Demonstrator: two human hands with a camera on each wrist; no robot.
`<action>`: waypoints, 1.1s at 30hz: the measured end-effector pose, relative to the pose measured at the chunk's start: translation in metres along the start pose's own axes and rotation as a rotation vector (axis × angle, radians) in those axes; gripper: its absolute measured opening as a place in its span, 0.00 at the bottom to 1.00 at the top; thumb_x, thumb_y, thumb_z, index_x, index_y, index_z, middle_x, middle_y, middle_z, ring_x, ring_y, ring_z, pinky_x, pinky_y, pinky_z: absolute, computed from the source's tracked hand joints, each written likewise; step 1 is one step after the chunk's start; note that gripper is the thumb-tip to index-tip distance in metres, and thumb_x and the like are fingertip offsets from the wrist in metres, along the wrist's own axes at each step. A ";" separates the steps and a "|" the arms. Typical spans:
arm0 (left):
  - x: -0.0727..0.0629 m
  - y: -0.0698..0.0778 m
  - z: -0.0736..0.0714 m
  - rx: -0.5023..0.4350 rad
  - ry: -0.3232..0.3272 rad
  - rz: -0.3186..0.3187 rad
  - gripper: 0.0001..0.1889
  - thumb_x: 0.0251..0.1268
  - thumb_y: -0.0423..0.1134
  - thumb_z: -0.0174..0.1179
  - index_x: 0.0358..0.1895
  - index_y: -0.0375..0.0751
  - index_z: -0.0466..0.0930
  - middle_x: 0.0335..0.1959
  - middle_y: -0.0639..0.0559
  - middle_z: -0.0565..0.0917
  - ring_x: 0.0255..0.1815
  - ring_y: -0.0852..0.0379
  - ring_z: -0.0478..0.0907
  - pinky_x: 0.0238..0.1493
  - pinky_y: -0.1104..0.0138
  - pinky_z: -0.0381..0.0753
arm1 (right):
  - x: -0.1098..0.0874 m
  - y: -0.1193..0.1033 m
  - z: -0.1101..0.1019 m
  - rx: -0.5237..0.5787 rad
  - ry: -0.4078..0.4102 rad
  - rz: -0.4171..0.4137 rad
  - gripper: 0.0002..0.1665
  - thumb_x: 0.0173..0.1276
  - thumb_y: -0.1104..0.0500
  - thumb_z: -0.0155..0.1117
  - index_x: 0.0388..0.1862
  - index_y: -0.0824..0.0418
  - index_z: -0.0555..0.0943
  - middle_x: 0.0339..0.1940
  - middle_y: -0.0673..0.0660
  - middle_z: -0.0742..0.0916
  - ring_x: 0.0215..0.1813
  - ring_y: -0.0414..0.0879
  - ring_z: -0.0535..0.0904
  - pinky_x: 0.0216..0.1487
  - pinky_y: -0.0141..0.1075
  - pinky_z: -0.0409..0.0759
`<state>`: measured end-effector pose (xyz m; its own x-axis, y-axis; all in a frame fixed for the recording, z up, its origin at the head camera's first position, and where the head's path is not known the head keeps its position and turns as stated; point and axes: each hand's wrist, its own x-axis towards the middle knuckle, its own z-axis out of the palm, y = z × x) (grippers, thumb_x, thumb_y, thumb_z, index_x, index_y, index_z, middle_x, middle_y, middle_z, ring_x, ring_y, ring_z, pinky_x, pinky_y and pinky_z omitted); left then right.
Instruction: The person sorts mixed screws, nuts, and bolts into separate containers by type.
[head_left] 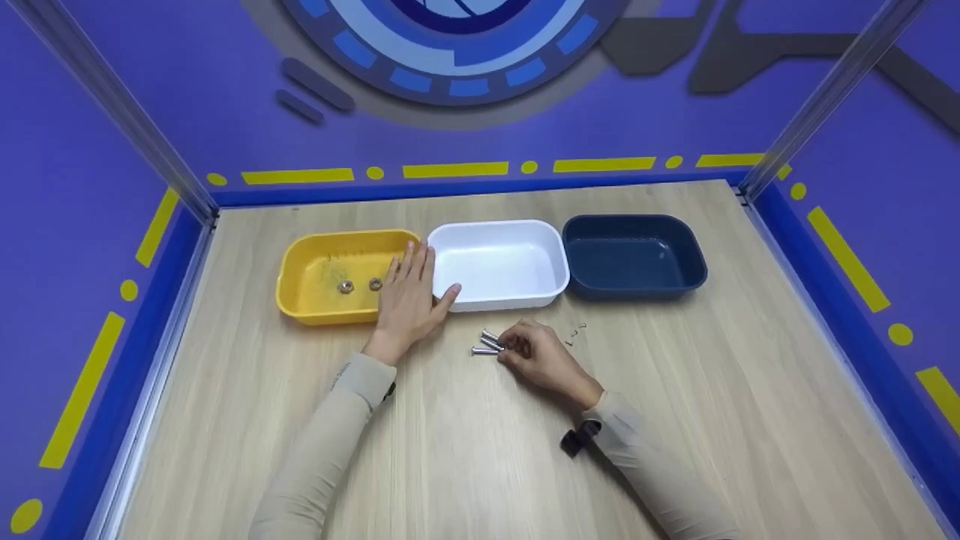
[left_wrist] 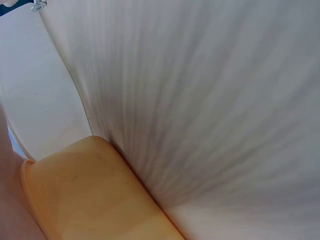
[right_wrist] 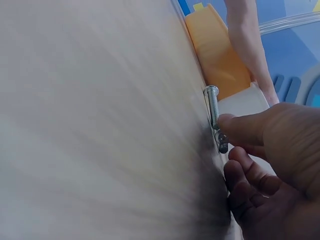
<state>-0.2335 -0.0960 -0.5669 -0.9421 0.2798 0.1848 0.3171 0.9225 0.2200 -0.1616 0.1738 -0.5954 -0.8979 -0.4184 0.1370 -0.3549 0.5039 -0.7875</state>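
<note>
My left hand (head_left: 407, 300) rests with fingers straight over the adjoining rims of the yellow bin (head_left: 307, 309) and the white bin (head_left: 499, 274). Two nuts lie in the yellow bin, the left nut (head_left: 345, 286) in plain sight and the right nut (head_left: 376, 284) beside my fingers. In front of the white bin, my right hand (head_left: 544, 356) curls its thumb and fingers at the ends of several silver bolts (head_left: 486, 350). The right wrist view shows my thumb against a threaded bolt (right_wrist: 213, 105) close to the tabletop; the index fingertip is hidden behind the thumb.
A dark blue bin (head_left: 634, 292) stands at the right end of the row, against the white one. Several tiny screws (head_left: 575, 333) lie on the wooden table (head_left: 465, 450) right of my right hand. Purple panels (head_left: 487, 142) enclose the table's back and sides.
</note>
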 end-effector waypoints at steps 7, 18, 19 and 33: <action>0.000 0.002 0.000 0.002 -0.023 -0.008 0.49 0.82 0.71 0.36 0.86 0.33 0.49 0.89 0.37 0.52 0.91 0.41 0.42 0.90 0.46 0.45 | 0.000 -0.001 0.001 -0.024 0.000 0.007 0.07 0.66 0.67 0.78 0.42 0.65 0.89 0.35 0.56 0.86 0.36 0.41 0.78 0.36 0.28 0.78; -0.001 0.000 0.001 0.005 -0.035 -0.014 0.49 0.81 0.72 0.35 0.87 0.33 0.48 0.89 0.38 0.49 0.91 0.42 0.41 0.90 0.47 0.43 | -0.003 0.003 -0.003 -0.045 0.007 0.001 0.05 0.65 0.68 0.77 0.39 0.65 0.89 0.32 0.53 0.85 0.34 0.40 0.77 0.34 0.27 0.76; 0.000 0.001 0.001 0.005 -0.035 -0.015 0.49 0.81 0.72 0.35 0.87 0.33 0.48 0.89 0.38 0.50 0.91 0.42 0.41 0.90 0.47 0.43 | -0.004 0.003 -0.003 -0.049 0.012 -0.006 0.05 0.65 0.69 0.77 0.39 0.65 0.89 0.32 0.53 0.85 0.34 0.40 0.77 0.34 0.27 0.76; 0.002 0.001 0.001 0.032 -0.045 -0.016 0.48 0.82 0.71 0.34 0.87 0.33 0.47 0.89 0.37 0.50 0.91 0.42 0.42 0.90 0.48 0.45 | -0.002 0.001 -0.005 -0.110 0.003 0.002 0.05 0.61 0.70 0.73 0.37 0.66 0.89 0.31 0.53 0.84 0.34 0.41 0.77 0.35 0.28 0.77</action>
<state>-0.2353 -0.0938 -0.5675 -0.9512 0.2761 0.1380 0.2991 0.9348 0.1916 -0.1614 0.1789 -0.5929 -0.8994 -0.4150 0.1374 -0.3794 0.5848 -0.7170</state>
